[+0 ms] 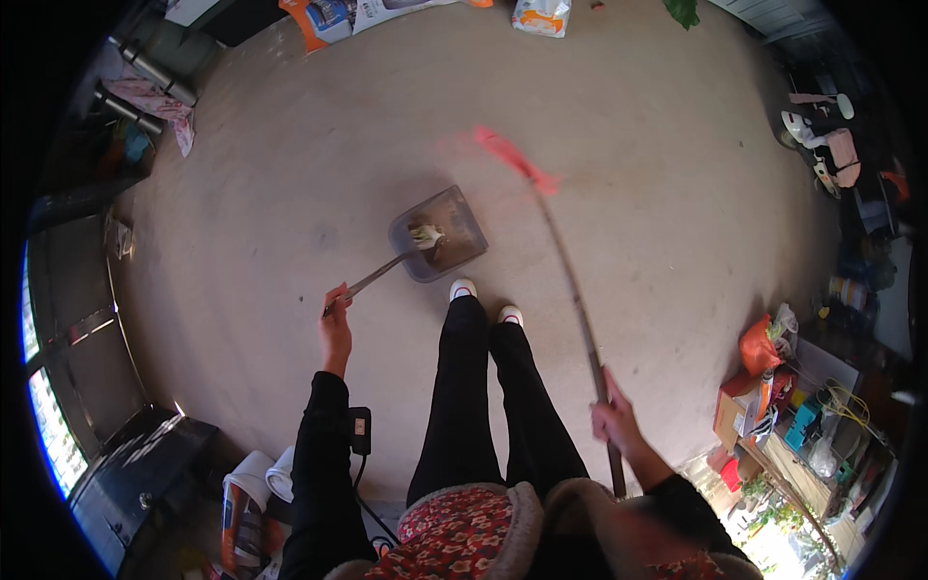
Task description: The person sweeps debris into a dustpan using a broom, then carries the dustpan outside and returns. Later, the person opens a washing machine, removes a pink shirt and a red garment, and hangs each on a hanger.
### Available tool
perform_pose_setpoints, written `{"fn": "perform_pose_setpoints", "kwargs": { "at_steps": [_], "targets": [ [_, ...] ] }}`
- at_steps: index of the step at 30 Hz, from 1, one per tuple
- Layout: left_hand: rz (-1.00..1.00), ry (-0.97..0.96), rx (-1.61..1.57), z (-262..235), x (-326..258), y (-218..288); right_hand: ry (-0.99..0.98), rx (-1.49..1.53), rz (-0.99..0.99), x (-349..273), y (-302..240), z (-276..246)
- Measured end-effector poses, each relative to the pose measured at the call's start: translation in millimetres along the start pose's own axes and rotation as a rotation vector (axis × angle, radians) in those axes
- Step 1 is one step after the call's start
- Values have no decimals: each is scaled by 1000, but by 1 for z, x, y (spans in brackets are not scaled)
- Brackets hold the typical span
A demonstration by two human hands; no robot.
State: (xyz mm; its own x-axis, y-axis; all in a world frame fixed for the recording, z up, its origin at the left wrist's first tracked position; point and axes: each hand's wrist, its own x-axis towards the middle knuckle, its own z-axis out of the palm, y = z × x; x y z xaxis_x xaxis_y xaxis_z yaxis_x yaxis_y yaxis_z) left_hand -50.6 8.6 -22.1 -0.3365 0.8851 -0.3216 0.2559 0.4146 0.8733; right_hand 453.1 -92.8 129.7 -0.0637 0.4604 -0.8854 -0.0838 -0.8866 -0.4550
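My left hand (335, 324) grips the end of a long metal handle leading to a grey dustpan (454, 217), which rests on the concrete floor just ahead of my white shoes. Some brown dirt and a pale scrap lie inside the pan. My right hand (614, 418) is closed around the wooden stick of a broom (570, 285). The broom's red head (512, 159) is blurred and lifted to the right of and beyond the dustpan, apart from it.
The bare concrete floor (290, 193) spreads around me. Printed bags (333, 19) lie at the far edge. Cluttered boxes and bags (773, 387) fill the right side. A dark cabinet (135, 474) and paper rolls (266, 474) stand at the lower left, with metal flasks (155, 77) at the upper left.
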Motion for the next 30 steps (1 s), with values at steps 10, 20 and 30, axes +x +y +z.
{"fn": "perform_pose_setpoints", "kwargs": {
  "at_steps": [10,20,30],
  "targets": [
    [-173,273,-36,-42,-49,-53,-82,-226,168,56,15,44],
    [-241,512,-77,-66,-64,-59,-353,-377,103,-29,-35,60],
    [-326,1030,-575,-269,-109,-23,-71,-171,-44,148,-167,189]
  ]
}}
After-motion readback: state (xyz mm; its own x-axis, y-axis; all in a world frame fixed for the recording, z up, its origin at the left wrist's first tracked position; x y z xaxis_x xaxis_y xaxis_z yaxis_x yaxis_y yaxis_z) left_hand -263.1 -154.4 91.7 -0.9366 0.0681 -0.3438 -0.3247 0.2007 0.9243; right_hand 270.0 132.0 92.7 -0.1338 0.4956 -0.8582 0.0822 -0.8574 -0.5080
